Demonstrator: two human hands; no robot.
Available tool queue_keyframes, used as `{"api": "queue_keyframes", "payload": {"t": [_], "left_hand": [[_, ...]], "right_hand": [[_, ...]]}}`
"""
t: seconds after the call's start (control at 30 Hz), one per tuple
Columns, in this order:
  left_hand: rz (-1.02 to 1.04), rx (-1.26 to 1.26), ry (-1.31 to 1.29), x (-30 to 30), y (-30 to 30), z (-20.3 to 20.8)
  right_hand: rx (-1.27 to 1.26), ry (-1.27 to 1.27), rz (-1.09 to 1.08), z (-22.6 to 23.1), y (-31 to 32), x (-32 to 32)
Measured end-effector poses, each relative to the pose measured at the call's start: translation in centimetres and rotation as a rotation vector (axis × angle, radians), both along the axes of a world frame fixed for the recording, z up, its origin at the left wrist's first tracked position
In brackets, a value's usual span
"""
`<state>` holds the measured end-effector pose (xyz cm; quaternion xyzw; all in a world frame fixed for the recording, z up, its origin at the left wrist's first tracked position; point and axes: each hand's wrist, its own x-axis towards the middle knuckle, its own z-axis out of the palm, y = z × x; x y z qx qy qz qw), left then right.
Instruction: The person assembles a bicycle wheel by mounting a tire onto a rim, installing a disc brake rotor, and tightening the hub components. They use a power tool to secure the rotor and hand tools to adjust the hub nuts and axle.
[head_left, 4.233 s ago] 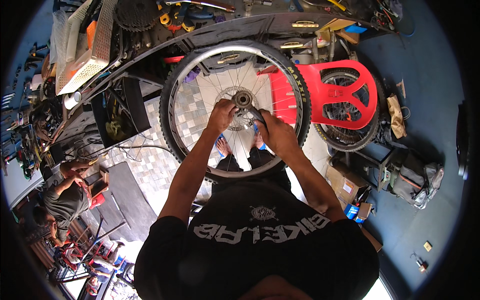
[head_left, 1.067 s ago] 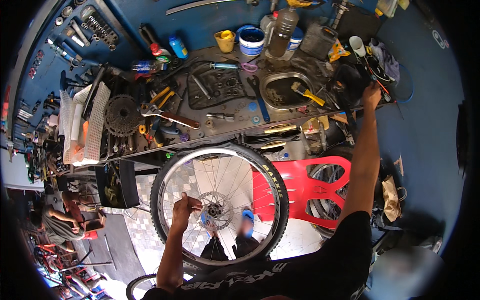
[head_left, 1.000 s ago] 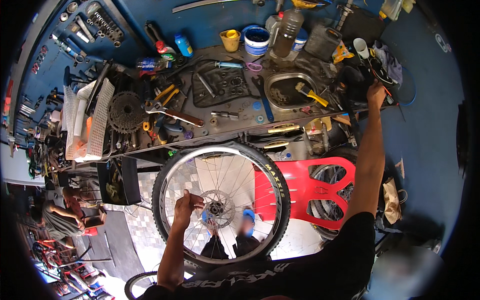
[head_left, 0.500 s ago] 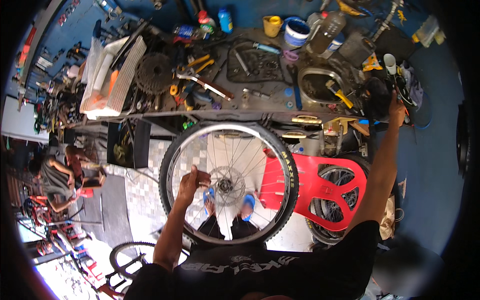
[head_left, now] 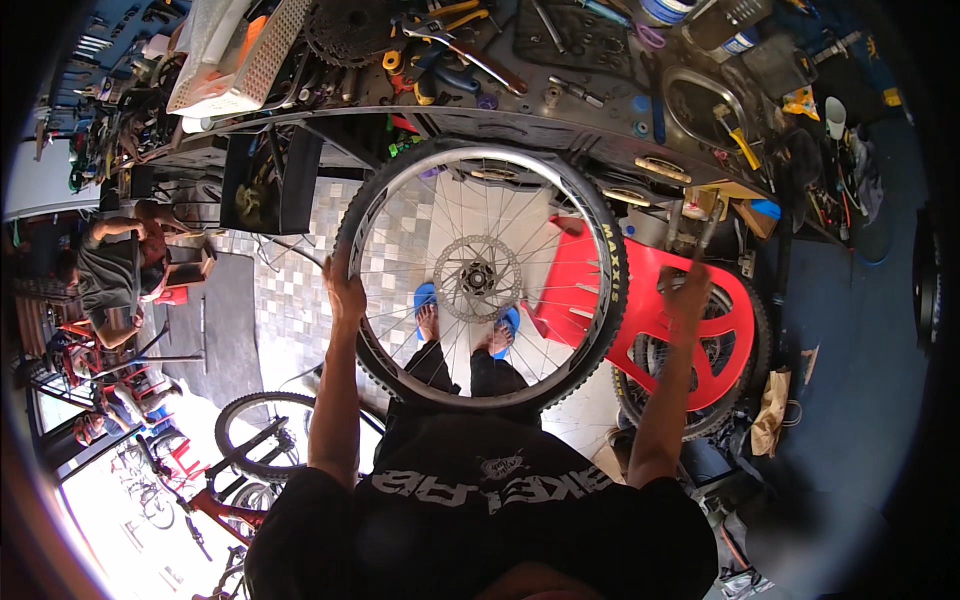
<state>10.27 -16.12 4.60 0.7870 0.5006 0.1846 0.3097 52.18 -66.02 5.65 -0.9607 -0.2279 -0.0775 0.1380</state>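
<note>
A bicycle wheel (head_left: 613, 290) with a knobbly black tyre, silver rim and disc rotor (head_left: 478, 278) stands in front of my body, its upper side close to the bench edge. My left hand (head_left: 345, 292) is closed round the tyre and rim at the wheel's left side. To the right of the wheel, my right hand (head_left: 687, 290) is raised over a red plastic chair (head_left: 650, 290), apart from the tyre. Its fingers are closed round a slim rod-like tool (head_left: 710, 228) that points away from me; blur hides its exact kind.
Across the far side runs a workbench (head_left: 600, 120) crowded with an adjustable wrench (head_left: 465, 55), a hammer (head_left: 738, 138) and a metal tray (head_left: 675, 100). More wheels (head_left: 755, 320) stand behind the chair. At left are a person (head_left: 110, 265) and a bicycle (head_left: 225, 450).
My right hand has come back from the bench's far right with the slim tool. My left hand has moved from near the hub to the tyre's left side. The view has shifted nearer.
</note>
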Motion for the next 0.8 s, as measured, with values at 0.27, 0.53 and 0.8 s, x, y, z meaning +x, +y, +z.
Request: {"api": "queue_keyframes", "payload": {"t": [0.27,0.53,0.8], "left_hand": [[0.468,-0.428,0.328,-10.2,3.9,-6.2],[0.449,-0.713,0.178,-11.4,2.9,-9.8],[0.280,-0.700,0.171,-11.9,3.3,-7.0]], "right_hand": [[0.613,1.135,-0.679,-13.5,-5.2,-13.5],[1.205,1.355,-0.657,-9.7,-0.5,-21.8],[0.969,1.175,-0.869,-9.1,0.3,-23.5]]}}
